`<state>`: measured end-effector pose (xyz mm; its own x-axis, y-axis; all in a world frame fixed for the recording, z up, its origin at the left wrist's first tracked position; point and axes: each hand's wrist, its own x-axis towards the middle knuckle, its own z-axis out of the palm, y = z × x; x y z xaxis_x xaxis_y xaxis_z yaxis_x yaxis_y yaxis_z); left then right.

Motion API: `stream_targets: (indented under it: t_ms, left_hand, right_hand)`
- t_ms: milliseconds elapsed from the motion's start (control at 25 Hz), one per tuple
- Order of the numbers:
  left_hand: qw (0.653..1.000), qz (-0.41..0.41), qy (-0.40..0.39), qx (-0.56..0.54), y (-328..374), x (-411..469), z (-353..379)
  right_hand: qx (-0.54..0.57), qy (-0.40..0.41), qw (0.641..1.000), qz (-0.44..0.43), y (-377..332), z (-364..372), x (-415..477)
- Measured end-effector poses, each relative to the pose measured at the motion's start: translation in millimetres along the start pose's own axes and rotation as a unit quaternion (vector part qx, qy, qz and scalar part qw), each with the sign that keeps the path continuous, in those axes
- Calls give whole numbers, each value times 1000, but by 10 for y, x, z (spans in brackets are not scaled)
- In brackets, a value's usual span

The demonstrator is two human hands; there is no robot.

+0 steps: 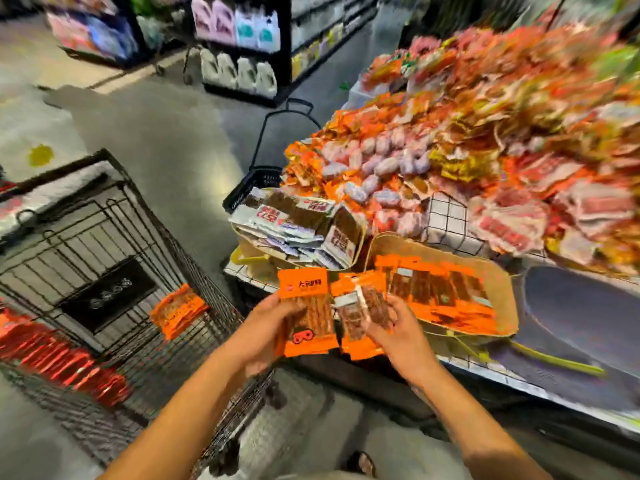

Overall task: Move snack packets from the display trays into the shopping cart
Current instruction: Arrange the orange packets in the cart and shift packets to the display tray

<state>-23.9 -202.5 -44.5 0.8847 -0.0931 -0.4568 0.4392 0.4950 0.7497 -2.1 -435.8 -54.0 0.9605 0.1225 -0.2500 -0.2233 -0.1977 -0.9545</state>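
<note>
While the left grip (266, 325) curls round one orange snack packet (306, 306), the right grip (394, 330) pinches a small bunch of packets (360, 318) just beside it. Both hold their packets up between the shopping cart (104, 233) and the brown display tray (506, 296), which has more orange packets lying in it. Down in the cart lie an orange pile (178, 311) and a row of red packets (59, 358). Much of the picture is blurred.

L hand (265, 329) & R hand (398, 329) each hold orange pkts (306, 306) beside cart (86, 220).
</note>
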Motion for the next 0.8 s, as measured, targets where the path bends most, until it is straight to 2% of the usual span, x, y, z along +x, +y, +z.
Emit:
stream_targets:
  t_ms: [120, 280, 520, 560, 640, 800]
  left_hand:
    - [998, -25, -35, 43, 64, 295, 643]
    - [981, 8, -82, 174, 184, 663, 1292]
    - [940, 92, -21, 328, 3, 1215, 1762]
    - [920, 109, -3, 376, -41, 1275, 1773]
    - [846, 145, 35, 511, -94, 1336, 1765]
    - [643, 243, 95, 720, -128, 1288, 1755]
  right_hand:
    - [14, 70, 997, -22, -183, -743, 101]
    - [-40, 149, 987, -44, -319, -1487, 373]
    - [-192, 180, 965, 6, -270, -1718, 551]
    - [-246, 180, 953, 7, -235, -1703, 552]
    - [-354, 180, 918, 4, -209, -1700, 523]
    - [-452, 180, 873, -17, -143, -1798, 502]
